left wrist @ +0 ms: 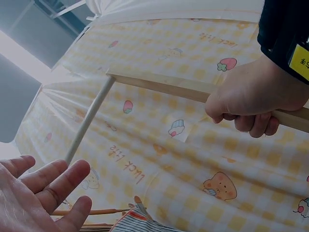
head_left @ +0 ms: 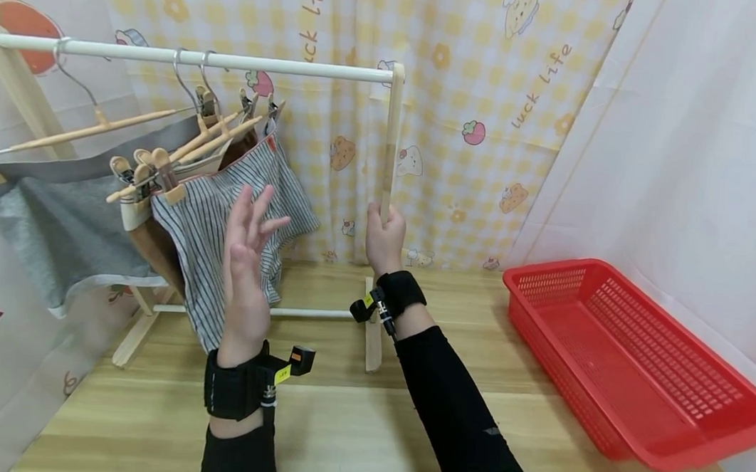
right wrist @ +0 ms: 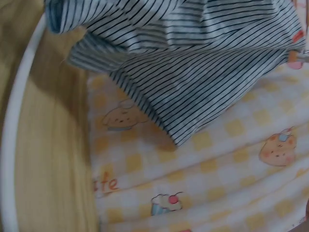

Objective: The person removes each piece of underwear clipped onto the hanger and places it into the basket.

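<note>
A small wooden clothes rack stands on the table, with a white top rail and a wooden right post. My right hand grips that post low down; the left wrist view shows its fingers curled round the wood. My left hand is raised with fingers spread, holding nothing, just in front of the striped shorts that hang from a clip hanger. The striped cloth fills the top of the right wrist view. The left palm is in the left wrist view's lower corner.
More hangers carry a grey garment and a brown one at the left of the rail. A red plastic basket lies on the wooden table at the right. A checked curtain hangs behind.
</note>
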A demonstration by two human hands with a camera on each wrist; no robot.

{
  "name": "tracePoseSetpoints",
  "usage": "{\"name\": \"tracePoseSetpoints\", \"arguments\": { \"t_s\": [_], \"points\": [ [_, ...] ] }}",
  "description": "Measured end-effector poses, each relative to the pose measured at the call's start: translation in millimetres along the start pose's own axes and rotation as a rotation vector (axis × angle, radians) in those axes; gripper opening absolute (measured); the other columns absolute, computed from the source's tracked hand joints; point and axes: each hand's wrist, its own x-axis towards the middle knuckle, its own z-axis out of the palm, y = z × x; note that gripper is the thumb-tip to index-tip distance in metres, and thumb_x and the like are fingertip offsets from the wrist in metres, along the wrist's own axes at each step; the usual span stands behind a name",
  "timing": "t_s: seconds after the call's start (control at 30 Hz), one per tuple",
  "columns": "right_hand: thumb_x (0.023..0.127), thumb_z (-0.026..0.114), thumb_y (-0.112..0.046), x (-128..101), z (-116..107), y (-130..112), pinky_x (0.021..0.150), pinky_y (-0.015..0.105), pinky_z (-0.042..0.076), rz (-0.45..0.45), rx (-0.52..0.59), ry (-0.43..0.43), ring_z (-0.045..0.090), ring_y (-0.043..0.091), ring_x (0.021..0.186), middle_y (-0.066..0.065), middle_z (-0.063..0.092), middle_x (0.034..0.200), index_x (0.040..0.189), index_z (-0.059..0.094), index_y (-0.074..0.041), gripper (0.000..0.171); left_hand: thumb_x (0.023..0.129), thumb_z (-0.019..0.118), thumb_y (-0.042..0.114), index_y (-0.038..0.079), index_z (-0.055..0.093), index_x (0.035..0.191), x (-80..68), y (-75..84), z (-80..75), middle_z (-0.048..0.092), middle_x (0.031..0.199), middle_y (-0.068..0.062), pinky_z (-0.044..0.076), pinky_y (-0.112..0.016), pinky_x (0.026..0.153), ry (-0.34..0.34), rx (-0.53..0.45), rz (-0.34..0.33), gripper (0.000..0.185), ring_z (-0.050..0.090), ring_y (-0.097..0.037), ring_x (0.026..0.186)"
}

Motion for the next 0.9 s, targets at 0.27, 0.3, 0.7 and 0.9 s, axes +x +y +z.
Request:
{"name": "tracePoseSetpoints", "arguments": {
  "t_s": [0.27, 0.3, 0.7, 0.9],
  "points": [
    [0.102, 0.050, -0.020, 3.4, 1.4, -2.2, 0.041, 0.024, 0.022, -0.002, 0.004, 0.016, 0.025, 0.008, 0.043, -0.007, 0.029, 0.051, 0.062, 0.032, -0.015, 0.044, 0.100, 0.037, 0.064, 0.002, 0.024, 0.155, 1.7, 3.5, 4.2, 0.037, 0.154, -0.019, 0.026, -0.040, 0.114, -0.004, 0.025, 0.019, 0.084, 0.053, -0.027, 0.119],
    [0.102, 0.049, -0.019, 3.3, 1.3, -1.8, 0.042, 0.024, 0.022, -0.011, 0.000, 0.013, 0.025, 0.008, 0.043, -0.007, 0.029, 0.051, 0.062, 0.032, -0.014, 0.044, 0.100, 0.037, 0.064, 0.002, 0.024, 0.155, 1.2, 3.6, 4.1, 0.037, 0.154, -0.020, 0.026, -0.040, 0.114, -0.002, 0.021, 0.020, 0.084, 0.053, -0.028, 0.119],
    [0.102, 0.045, -0.022, 1.4, 3.1, 2.0, 0.047, 0.024, 0.024, -0.067, -0.067, -0.034, 0.023, 0.010, 0.044, -0.004, 0.024, 0.055, 0.065, 0.027, -0.014, 0.042, 0.101, 0.040, 0.060, 0.000, 0.026, 0.154, -0.8, 8.1, -3.0, 0.038, 0.153, -0.022, 0.024, -0.041, 0.116, 0.032, -0.016, 0.045, 0.081, 0.054, -0.029, 0.117],
    [0.103, 0.044, -0.020, 2.6, -0.9, 0.8, 0.046, 0.024, 0.025, -0.085, -0.073, -0.031, 0.025, 0.011, 0.043, -0.004, 0.025, 0.053, 0.064, 0.028, -0.013, 0.042, 0.103, 0.043, 0.050, -0.002, 0.029, 0.151, -1.6, 19.7, -4.0, 0.045, 0.148, -0.022, 0.027, -0.041, 0.114, 0.091, -0.099, 0.083, 0.073, 0.057, -0.028, 0.113]
  ]
}}
